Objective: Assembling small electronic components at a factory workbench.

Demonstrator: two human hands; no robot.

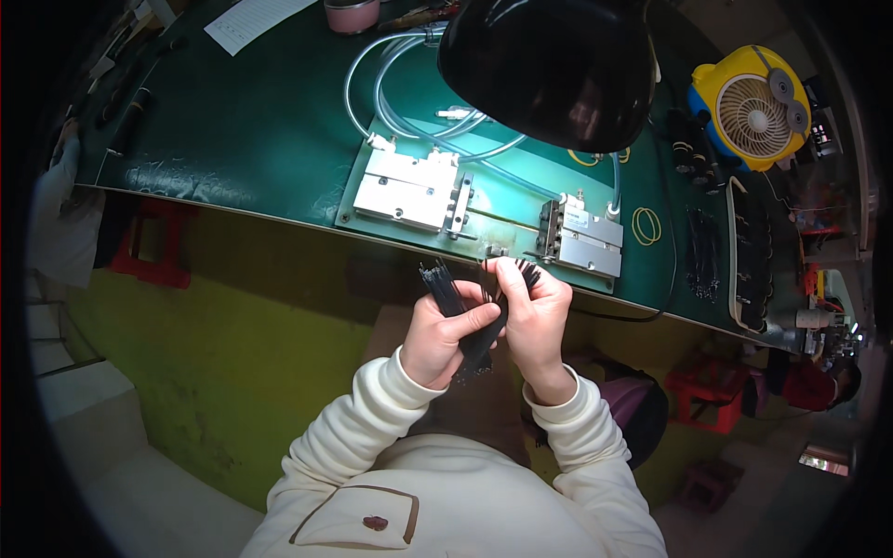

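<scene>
My left hand (pixel 435 339) is closed around a bundle of thin black wires (pixel 447 292), its thumb lying across them. The wires fan out above the fist, with pale tips, and their other ends hang below it. Close beside it, my right hand (pixel 538 321) pinches black wires (pixel 527 272) between thumb and fingers; how many is hidden. Both hands are just in front of the table edge. Beyond them, a clamping fixture with a silver left block (pixel 405 189) and a silver right block (pixel 590 240) sits on a pale green base plate (pixel 346 216).
A black lamp shade (pixel 549 79) hangs over the green table (pixel 251 121). Clear tubing (pixel 379 88) loops behind the fixture. To the right are yellow bands (pixel 635 223), more black wires (pixel 703 260), a tray (pixel 735 279) and a yellow fan (pixel 777 70). A red stool (pixel 712 381) stands below.
</scene>
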